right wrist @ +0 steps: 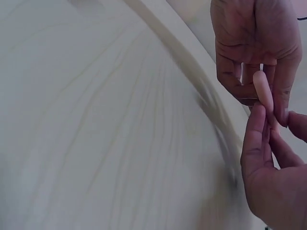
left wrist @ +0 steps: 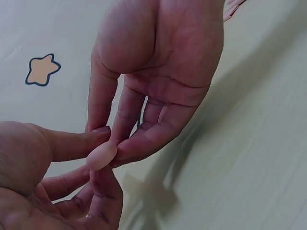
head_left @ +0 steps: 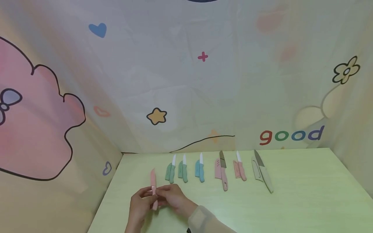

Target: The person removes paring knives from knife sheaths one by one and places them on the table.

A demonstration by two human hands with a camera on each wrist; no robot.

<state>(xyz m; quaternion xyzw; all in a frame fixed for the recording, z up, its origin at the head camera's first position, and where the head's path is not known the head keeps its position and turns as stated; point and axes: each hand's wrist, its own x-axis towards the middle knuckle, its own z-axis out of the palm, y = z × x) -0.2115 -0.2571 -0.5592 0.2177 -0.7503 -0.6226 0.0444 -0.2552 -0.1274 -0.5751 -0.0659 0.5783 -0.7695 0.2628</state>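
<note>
A pink knife is held upright in the head view, its blade covered by a pink sheath. A pale strip shows where sheath and handle meet. My left hand pinches it from the left, thumb on the handle. From the right, my right hand pinches it near the same strip. Both wrist views show the rounded handle end between the fingertips of the two hands. Fingers hide part of the handle.
To the right, bare-bladed knives lie in a row, each beside its sheath: two green knives, a blue knife, a pink knife with a dark blade, a small pink knife and a grey-handled knife. A printed curtain hangs behind the table.
</note>
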